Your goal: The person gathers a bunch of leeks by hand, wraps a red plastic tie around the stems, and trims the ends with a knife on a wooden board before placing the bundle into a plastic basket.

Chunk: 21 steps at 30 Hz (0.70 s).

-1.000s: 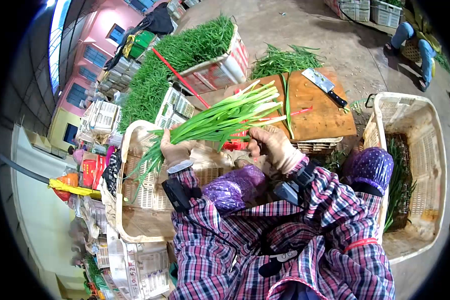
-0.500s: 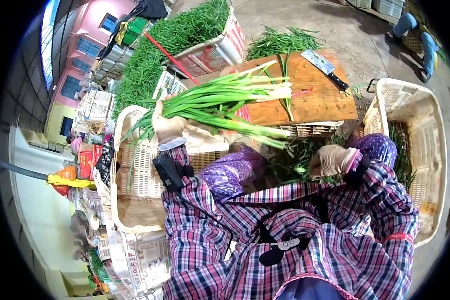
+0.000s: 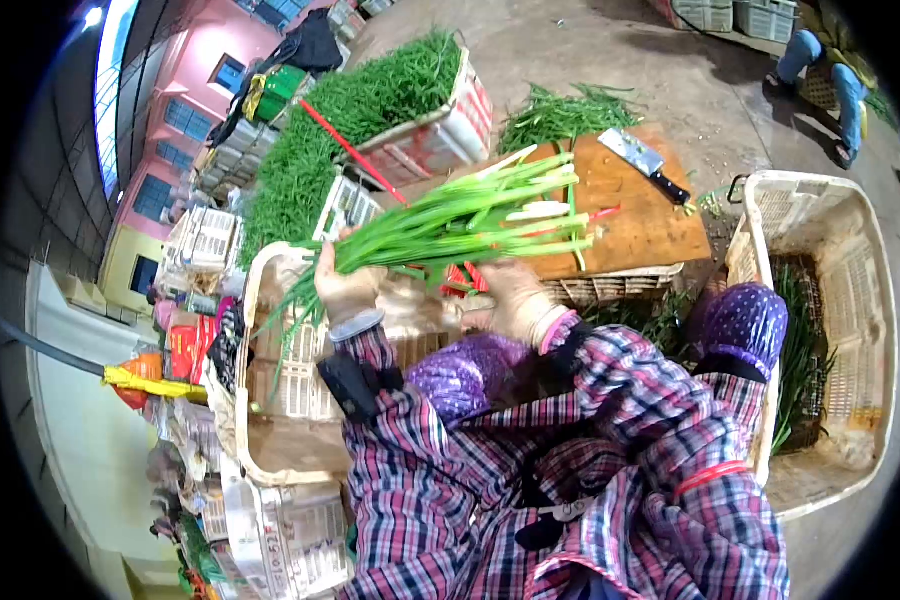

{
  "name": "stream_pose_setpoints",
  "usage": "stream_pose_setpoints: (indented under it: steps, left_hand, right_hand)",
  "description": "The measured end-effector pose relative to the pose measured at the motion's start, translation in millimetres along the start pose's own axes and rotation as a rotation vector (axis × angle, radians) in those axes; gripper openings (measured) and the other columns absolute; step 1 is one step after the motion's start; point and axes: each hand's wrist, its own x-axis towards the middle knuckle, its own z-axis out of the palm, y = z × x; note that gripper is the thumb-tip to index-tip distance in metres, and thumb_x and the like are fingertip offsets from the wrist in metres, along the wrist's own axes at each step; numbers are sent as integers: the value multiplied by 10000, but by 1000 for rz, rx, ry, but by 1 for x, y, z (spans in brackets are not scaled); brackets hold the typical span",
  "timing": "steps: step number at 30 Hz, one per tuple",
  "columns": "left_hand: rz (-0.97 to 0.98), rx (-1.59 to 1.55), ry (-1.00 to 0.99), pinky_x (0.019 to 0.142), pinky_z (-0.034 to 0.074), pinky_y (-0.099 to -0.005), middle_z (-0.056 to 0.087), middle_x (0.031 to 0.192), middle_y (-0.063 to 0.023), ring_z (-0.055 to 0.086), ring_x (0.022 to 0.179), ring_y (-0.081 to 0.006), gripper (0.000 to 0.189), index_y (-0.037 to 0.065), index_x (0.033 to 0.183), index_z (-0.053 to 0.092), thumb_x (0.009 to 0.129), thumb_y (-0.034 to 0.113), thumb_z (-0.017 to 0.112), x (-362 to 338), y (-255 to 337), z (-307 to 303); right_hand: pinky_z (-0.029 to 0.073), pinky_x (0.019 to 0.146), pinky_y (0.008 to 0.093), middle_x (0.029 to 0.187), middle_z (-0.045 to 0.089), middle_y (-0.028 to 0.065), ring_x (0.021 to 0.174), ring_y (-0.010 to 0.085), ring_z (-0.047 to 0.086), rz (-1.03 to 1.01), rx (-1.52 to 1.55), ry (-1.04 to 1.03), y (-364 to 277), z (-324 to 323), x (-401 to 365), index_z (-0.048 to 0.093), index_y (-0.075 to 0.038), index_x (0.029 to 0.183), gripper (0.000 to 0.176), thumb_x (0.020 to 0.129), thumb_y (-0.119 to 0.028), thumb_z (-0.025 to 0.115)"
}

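Observation:
My left hand [image 3: 346, 288], in a pale glove, grips a bunch of green onions [image 3: 460, 220] near its leafy end and holds it level above the crates. The white stalk ends point right over a wooden cutting board [image 3: 640, 225]. My right hand [image 3: 510, 300], also gloved, is under the middle of the bunch, fingers curled at the stalks. A cleaver [image 3: 648, 165] lies on the board's far right corner.
A white plastic crate [image 3: 270, 400] stands at my left, another crate [image 3: 850, 300] with greens at my right. A crate heaped with greens [image 3: 390, 95] and loose greens [image 3: 565, 115] lie beyond the board. A person [image 3: 830, 70] crouches at the top right.
My right hand came up from the greens at my lower right and returned under the bunch. The bunch tilted slightly, stalk ends higher.

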Motion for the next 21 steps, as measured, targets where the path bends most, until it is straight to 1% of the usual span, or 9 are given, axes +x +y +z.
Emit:
stream_pose_setpoints:
  steps: [2,4,6,8,14,16,18,20,21]
  left_hand:
    - [-10,-154,33,948,375,-494,564,941,-120,525,957,-283,299,13,940,532,931,289,418,-8,-3,11]
    - [74,-55,87,906,415,-464,558,915,-102,533,922,-268,264,21,936,521,917,274,450,-13,-2,18]
    - [98,-124,47,896,418,-463,558,906,-103,534,916,-259,235,34,919,518,908,264,475,-1,4,2]
    - [58,-199,-117,886,428,-451,563,907,-105,540,906,-255,211,44,904,519,903,254,493,2,12,-3]
    - [122,-149,-64,892,450,-481,604,882,-98,577,876,-252,235,46,906,539,888,280,529,11,20,-11]
    - [141,-125,-288,921,435,-507,620,855,-105,593,871,-265,244,47,875,550,889,290,530,11,14,-9]
    - [265,41,-111,975,379,-536,610,820,-99,585,845,-270,253,56,826,546,882,303,532,15,11,-13]
    - [125,-244,-165,1003,346,-538,599,794,-93,579,807,-258,259,61,807,542,867,313,549,17,10,-10]
    - [205,-113,-61,1014,342,-509,575,763,-78,555,756,-225,243,68,803,548,857,305,563,18,8,-10]
  right_hand:
    - [439,866,384,1005,611,197,995,359,551,171,202,-26,-1,30,8,556,-54,1146,492,783,-371,659]
    - [472,774,375,886,636,155,873,322,601,55,462,-32,-1,32,1,596,-84,1051,333,863,-358,571]
    - [458,762,426,924,613,173,889,360,581,81,240,-272,3,15,-13,570,-110,985,273,895,-358,501]
    - [466,743,424,928,615,172,876,349,589,-109,341,-286,27,8,-36,583,-107,949,278,893,-361,486]
    - [482,747,424,887,661,93,846,312,622,147,-597,-1055,93,-29,-97,627,-137,1064,361,842,-409,541]
    - [476,773,436,998,645,117,915,322,609,228,-532,-975,93,-53,-103,565,-138,1172,474,809,-442,581]
    - [460,841,419,1150,569,181,1031,331,566,332,-269,-743,86,-70,-93,428,-116,1308,648,779,-408,661]
    - [480,809,358,1090,613,143,980,247,597,227,143,-320,93,-62,-94,498,-84,1243,507,810,-279,676]
    - [478,790,319,1025,634,112,925,197,595,265,332,-223,99,-54,-91,532,-62,1205,448,820,-243,671]
